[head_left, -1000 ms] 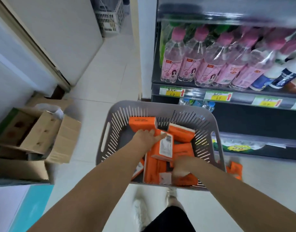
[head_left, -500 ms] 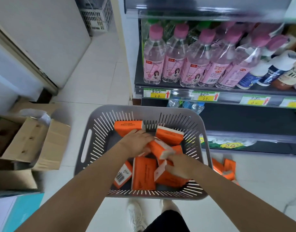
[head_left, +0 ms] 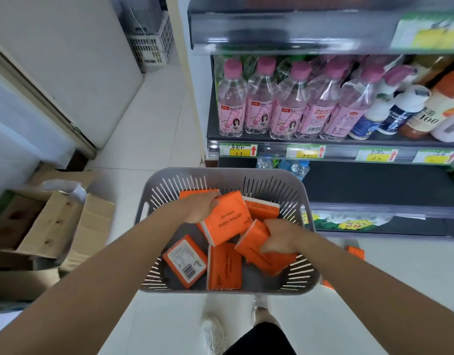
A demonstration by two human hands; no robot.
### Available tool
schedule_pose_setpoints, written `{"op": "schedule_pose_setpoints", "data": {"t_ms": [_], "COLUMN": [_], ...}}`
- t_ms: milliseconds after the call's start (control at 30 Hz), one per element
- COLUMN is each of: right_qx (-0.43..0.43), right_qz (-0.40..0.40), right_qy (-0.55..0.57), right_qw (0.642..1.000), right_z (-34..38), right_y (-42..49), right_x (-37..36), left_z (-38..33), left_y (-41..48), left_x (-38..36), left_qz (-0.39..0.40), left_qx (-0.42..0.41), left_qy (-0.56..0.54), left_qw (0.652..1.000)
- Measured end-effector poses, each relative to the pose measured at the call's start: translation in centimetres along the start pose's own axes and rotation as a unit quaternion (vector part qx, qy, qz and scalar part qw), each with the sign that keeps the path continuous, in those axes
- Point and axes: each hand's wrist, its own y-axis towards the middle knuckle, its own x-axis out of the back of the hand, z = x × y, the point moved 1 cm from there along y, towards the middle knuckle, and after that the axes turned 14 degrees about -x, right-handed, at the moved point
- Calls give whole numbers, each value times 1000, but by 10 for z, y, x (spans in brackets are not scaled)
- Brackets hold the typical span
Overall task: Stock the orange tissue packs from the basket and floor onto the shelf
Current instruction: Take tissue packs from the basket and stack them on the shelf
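Reaching into the grey slotted basket (head_left: 228, 172) with both arms. Gripping one orange tissue pack (head_left: 227, 221) in the left hand (head_left: 200, 207), curled over its upper left corner, and holding it tilted above the rest; across its face, upside down from here, small dark lettering that looks like "COTTON TISSUE". Clutching a second orange pack (head_left: 255, 243) in the right hand (head_left: 281, 237), curled round its right end, low by the basket's right wall and just beside the first pack. Loose on the basket bottom: a pack turned back-up (head_left: 186, 261) with a white label and a barcode, print too small to read, and touching it on the right a face-up pack (head_left: 224, 267) with one line of lettering along its length, not legible. Against the far wall of the basket, two more packs (head_left: 261, 207), one mostly hidden behind the left hand. Down on the tiled floor (head_left: 154, 119) to the right of the basket, partly hidden by it and the right arm, a few orange packs (head_left: 355, 252). Straight ahead, a dark shelf (head_left: 374, 185) behind the basket; on the tier above, a row of pink-capped bottles (head_left: 232, 108) labelled "PEACH SODA", then white bottles (head_left: 397, 111) with blue labels and a bottle marked "100" (head_left: 426, 116). Along that tier's edge, yellow-green price tags (head_left: 237, 150) with red up-arrows and blurred handwriting. Off to the left, open cardboard boxes (head_left: 54, 221); farther back, a white crate (head_left: 151, 44).
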Motion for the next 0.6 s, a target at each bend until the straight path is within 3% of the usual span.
{"op": "schedule_pose_setpoints", "data": {"t_ms": [167, 267, 500, 600], "right_qx": [-15, -2, -5, -8], "right_qz": [-29, -21, -69, -75], "right_qy": [-26, -22, -20, 13], "right_qw": [999, 1000, 997, 997], "right_z": [17, 31, 39, 36], "right_y": [-43, -90, -183, -222], "right_x": [50, 77, 140, 167], "left_z": [-19, -37, -101, -133], "left_y": [-42, -67, -123, -138], "left_x": [49, 76, 144, 171], "left_qz": [-88, -114, -35, -38], "left_qx": [20, -10, -106, -146], "left_qy": [-84, -135, -101, -74], "left_qw": [992, 984, 989, 986]}}
